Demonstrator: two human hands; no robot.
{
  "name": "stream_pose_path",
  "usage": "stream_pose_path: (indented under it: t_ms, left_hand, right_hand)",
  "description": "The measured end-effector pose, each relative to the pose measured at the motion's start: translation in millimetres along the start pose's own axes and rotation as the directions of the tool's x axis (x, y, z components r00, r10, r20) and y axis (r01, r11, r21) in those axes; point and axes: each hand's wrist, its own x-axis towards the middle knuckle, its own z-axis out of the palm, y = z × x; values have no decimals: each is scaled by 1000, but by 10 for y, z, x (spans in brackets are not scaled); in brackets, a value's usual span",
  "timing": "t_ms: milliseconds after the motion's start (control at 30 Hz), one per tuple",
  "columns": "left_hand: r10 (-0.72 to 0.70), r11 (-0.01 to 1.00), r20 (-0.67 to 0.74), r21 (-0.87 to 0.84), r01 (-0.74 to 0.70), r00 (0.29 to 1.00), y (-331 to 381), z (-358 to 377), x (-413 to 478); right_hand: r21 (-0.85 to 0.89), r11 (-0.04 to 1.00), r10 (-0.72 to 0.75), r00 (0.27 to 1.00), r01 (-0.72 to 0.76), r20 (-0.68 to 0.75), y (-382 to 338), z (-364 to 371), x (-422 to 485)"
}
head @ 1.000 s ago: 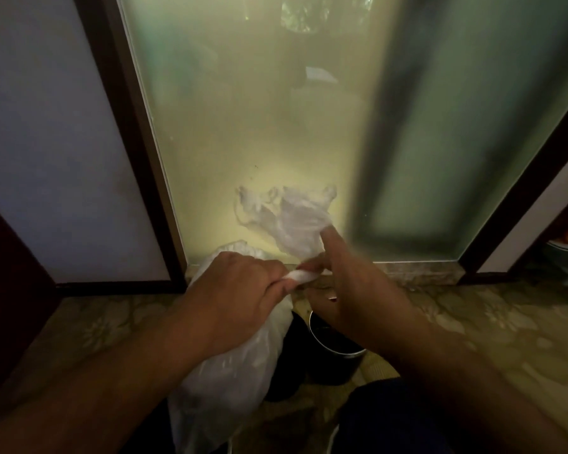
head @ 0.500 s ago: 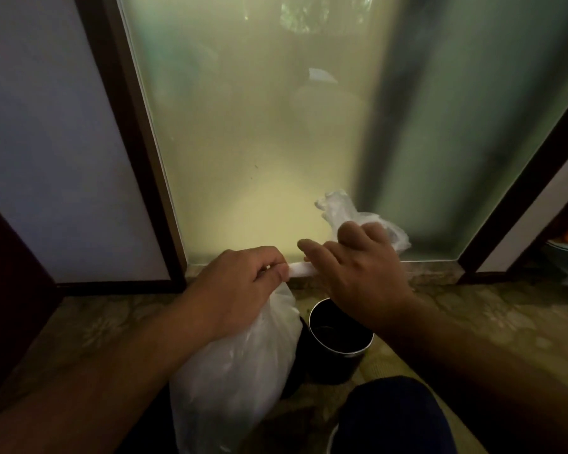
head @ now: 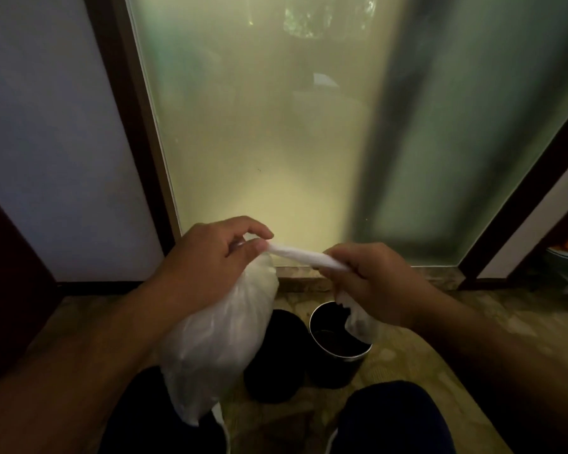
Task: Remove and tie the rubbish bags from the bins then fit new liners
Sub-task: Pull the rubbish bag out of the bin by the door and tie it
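A white rubbish bag (head: 220, 335) hangs full below my left hand (head: 207, 260), which pinches its neck between thumb and fingers. The neck is twisted into a tight white rope (head: 300, 255) that runs right into my right hand (head: 371, 283). That hand grips the rope, and the loose bag end (head: 358, 317) dangles under its palm. Below my right hand stands a small round bin (head: 336, 358) with a metal rim and a dark, bare inside. A dark round object (head: 274, 355), perhaps its lid or another bin, sits just left of it, partly behind the bag.
A frosted glass door (head: 276, 142) fills the wall ahead, with a dark frame (head: 128, 119) on its left and a stone sill (head: 309, 283) at its foot. The floor (head: 473, 322) is patterned tile. My knees in dark blue cloth (head: 394, 421) show at the bottom.
My right hand has pulled the loose bag end down from above its knuckles to under its palm. The twisted neck between my hands is longer and both hands have risen slightly.
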Motion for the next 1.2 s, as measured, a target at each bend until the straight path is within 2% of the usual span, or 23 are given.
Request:
stream_pose_path:
  t_ms: [100,167,233,300,400,533,567,667,733,800,867,933,967,1033,1100,1200]
  left_hand:
    - [43,998,-51,-50,-46,998,-40,4,12]
    - [70,995,-71,-60,-74,995,-42,47,6]
    - [115,992,-59,-40,-118,992,-16,107,-22]
    - [199,979,-24,47,-198,980,27,170,-55]
    - [251,961,24,117,-252,968,101,221,-79]
    - [292,946,58,129,-297,955,229,259,-120]
    - [289,948,57,121,-294,956,249,262,-124]
    - [260,962,42,77,-262,965,239,263,-127]
    - [220,974,32,50,-221,975,207,261,-133]
    - [178,984,12,23,-179,984,166,254,-138]
    - [171,985,-29,32,-170,985,129,249,-129]
    - [149,989,-46,24,-148,988,121,244,-116]
    - [126,992,-43,4,-125,991,116,248,-113]
    - [83,996,-39,-11,-83,996,110,255,-107]
    - [47,999,-43,1,-47,998,84,263,-107]
    - [15,1000,-40,6,-15,999,20,270,-116]
  right_hand:
    - [342,936,28,989,-77,145,-101,-114,-63]
    - [572,811,0,977,-125,213,-195,-152,-100]
    - [722,679,-15,980,-135,197,-298,-163,-134]
    - [794,595,47,992,-122,117,-371,-154,-152]
    - [827,551,205,979,-114,-2,-406,-88,-139]
    - [905,392,373,928,-167,10,-404,8,-66]
    - [893,417,399,917,-171,-10,-404,12,-50]
    - [748,623,399,916,-230,-50,-403,12,-39]
    - [637,720,397,916,-275,-53,-351,-18,-56]
    - [491,844,290,954,-217,-77,-283,-63,-92]
    - [362,923,137,991,-132,11,-258,-95,-106]
    - [232,958,125,974,-168,190,-219,-30,-112]
    - [84,987,118,971,-138,208,-190,25,-104]
    - [-208,977,70,988,-40,138,-160,147,-94]
    - [-289,957,3,1000,-6,-9,-166,216,-93]
    - [-387,921,-130,974,49,-187,-117,233,-104]
